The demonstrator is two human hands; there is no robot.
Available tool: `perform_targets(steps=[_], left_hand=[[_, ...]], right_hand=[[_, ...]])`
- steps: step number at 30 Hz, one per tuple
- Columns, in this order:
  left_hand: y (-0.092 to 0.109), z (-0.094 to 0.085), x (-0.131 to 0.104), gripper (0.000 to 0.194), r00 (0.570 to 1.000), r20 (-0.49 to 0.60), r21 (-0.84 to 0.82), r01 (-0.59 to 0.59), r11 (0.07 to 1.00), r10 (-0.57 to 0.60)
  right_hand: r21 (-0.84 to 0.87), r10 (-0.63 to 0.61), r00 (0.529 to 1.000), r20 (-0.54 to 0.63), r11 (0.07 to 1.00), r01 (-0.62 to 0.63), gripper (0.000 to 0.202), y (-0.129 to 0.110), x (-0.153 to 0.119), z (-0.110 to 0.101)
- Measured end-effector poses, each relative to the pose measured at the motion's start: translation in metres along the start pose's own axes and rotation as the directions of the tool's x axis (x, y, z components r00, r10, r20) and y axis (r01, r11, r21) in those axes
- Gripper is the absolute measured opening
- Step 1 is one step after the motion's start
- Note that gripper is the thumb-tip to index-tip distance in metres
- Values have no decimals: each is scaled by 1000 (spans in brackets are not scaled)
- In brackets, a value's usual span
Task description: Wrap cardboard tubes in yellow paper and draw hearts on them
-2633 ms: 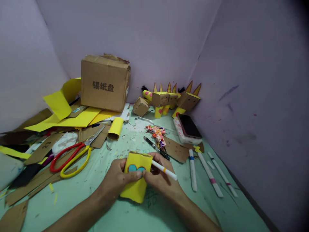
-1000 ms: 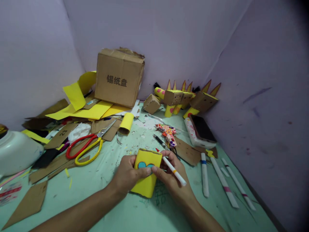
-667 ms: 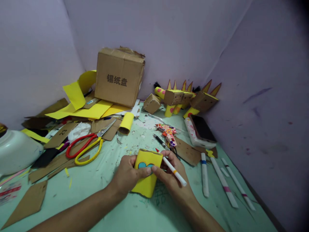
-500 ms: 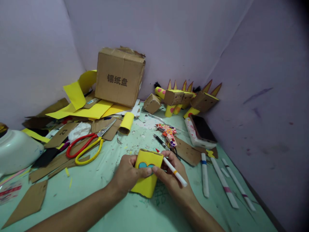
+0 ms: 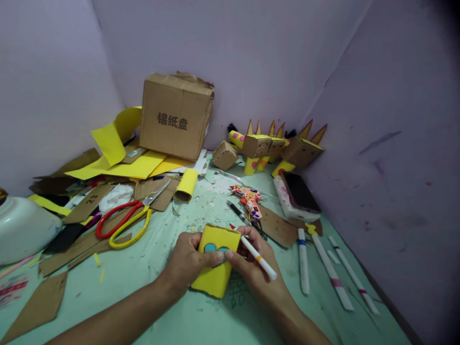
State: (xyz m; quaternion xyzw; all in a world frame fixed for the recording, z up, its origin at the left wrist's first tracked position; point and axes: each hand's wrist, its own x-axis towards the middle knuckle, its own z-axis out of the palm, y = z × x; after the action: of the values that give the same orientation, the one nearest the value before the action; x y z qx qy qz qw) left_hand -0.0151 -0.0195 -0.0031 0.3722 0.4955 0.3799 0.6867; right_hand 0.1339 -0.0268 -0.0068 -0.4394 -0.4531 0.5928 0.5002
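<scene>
A yellow cardboard piece (image 5: 212,279) with a blue heart-like shape outlined in dark is held upright between both hands. My left hand (image 5: 187,261) grips its left side, the thumb lying over the blue shape. On the right edge, my right hand (image 5: 256,261) pinches the same piece with its thumb on the front. A white marker (image 5: 259,258) with an orange band is tucked in the fingers of my right hand, its red tip pointing up and left. The fingers behind the piece are hidden.
Red-and-yellow scissors (image 5: 124,220) lie left, near a yellow tube (image 5: 187,185). Behind stands a cardboard box (image 5: 176,120). Several white markers (image 5: 304,263) lie right, below a phone (image 5: 301,191). A patterned glue gun (image 5: 250,199) and a pen (image 5: 237,212) lie ahead; cardboard animal figures (image 5: 257,146) stand farther back.
The whole view has shifted slightly, so most things sit a little further left and lower. Both hands keep their hold on the yellow piece, with hardly any movement.
</scene>
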Motion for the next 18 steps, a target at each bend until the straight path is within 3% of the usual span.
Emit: perform_targets(steps=[6, 8, 11, 13, 18], left_hand=[[4, 1, -1, 41, 1000, -22, 5, 1, 1000, -1], [6, 2, -1, 39, 999, -43, -8, 13, 1000, -13], [8, 4, -1, 35, 996, -84, -9, 43, 999, -44], [8, 5, -2, 33, 994, -94, 4, 49, 999, -49], [6, 5, -3, 35, 998, -58, 51, 18, 999, -15]], right_hand=[[-29, 4, 1000, -9, 1000, -4, 38, -2, 3, -3], [-34, -35, 995, -91, 999, 32, 36, -7, 4, -9], [-24, -181, 926, -331, 983, 184, 31, -16, 4, -19], [-69, -296, 873, -389, 954, 293, 30, -19, 1, -22], [-214, -438, 893, -99, 886, 411, 19, -10, -9, -11]])
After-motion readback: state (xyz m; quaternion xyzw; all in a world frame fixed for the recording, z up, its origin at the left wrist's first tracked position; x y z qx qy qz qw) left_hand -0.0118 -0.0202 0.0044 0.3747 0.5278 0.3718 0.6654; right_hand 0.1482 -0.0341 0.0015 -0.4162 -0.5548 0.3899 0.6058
